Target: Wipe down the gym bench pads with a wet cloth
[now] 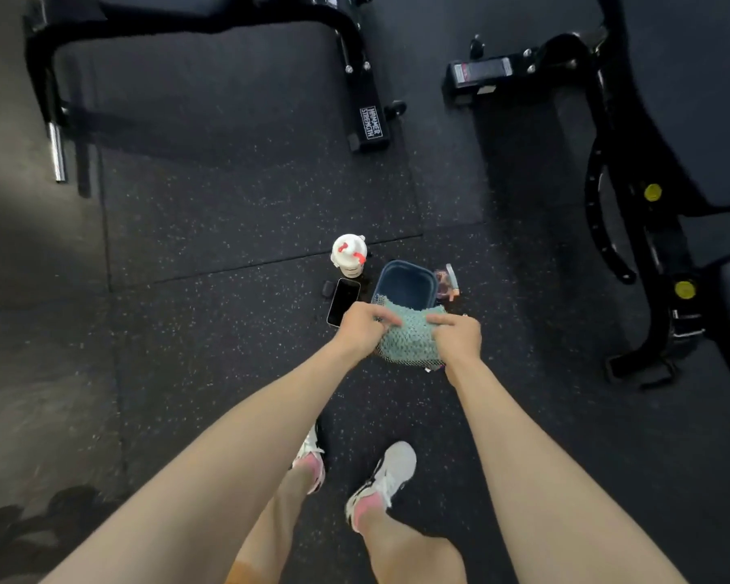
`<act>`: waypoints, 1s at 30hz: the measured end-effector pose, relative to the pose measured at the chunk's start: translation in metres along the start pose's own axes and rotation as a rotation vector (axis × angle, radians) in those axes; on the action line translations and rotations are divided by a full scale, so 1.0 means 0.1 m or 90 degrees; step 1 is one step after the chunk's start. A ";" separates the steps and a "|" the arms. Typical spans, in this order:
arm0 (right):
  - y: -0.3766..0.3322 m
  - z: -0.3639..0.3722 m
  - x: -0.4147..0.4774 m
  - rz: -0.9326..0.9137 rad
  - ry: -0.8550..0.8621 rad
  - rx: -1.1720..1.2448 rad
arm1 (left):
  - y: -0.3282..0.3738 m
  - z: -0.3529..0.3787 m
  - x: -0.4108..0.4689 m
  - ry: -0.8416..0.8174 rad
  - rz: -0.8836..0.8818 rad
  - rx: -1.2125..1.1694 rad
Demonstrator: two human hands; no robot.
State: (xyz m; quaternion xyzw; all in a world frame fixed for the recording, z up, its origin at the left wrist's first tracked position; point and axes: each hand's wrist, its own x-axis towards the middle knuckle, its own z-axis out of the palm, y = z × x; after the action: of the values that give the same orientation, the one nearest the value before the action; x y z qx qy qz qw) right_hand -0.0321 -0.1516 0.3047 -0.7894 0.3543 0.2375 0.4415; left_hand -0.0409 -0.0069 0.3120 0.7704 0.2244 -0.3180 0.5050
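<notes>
1. On the speckled rubber floor [228, 229], straight ahead of the person's feet, sits a dark blue tub [405, 264]. A white shaker bottle [348, 255] and a phone [343, 301] lie just to its left, and a small packet [447, 282] is on its right.
2. Cloth [409, 341]: teal, knobbly weave, held up between both hands over the tub's near rim, clear of the floor. Whether it is wet cannot be told from this view.
3. Left hand [361, 326]: fingers curled on the cloth's left edge, one finger lying out across the top of the fabric.
4. Right hand [456, 337]: fingers bunched on the right edge, forefinger pointing inward toward the other hand. Motion blur hides the finer detail of both grips.
5. Bench pad [692, 99]: dark upholstery at upper right on its black frame, well apart from the cloth. A second machine frame [371, 124] stands at upper left.
6. Progress, as judged: preparation only. The hands look to be spreading or wringing the cloth at the tub. No pad is touched and none shows a wet streak.
7. Remaining: carry the cloth to the bench and wipe every pad, so all of the wiping is left.
</notes>
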 end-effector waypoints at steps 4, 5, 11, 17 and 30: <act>0.42 0.42 0.38 -0.043 -0.014 -0.055 | -0.50 0.21 0.48 0.012 -0.010 0.001; 0.54 0.53 0.46 -0.055 -0.020 -0.067 | -0.65 0.26 0.59 0.010 -0.010 0.010; 1.31 1.08 1.07 -0.057 -0.059 -0.112 | -1.46 0.59 1.29 -0.009 0.029 0.123; 1.79 1.55 1.69 -0.012 0.010 -0.123 | -2.09 0.92 1.99 -0.059 0.065 0.206; 2.23 1.91 2.13 0.052 0.118 -0.086 | -2.55 1.22 2.37 -0.011 0.103 0.325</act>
State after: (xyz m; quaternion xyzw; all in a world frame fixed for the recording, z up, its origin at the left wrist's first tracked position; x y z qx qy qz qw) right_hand -0.0794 -0.1404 -0.0548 -0.8205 0.4091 0.2045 0.3428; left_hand -0.0777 -0.0142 -0.0552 0.8854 0.0705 -0.3298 0.3199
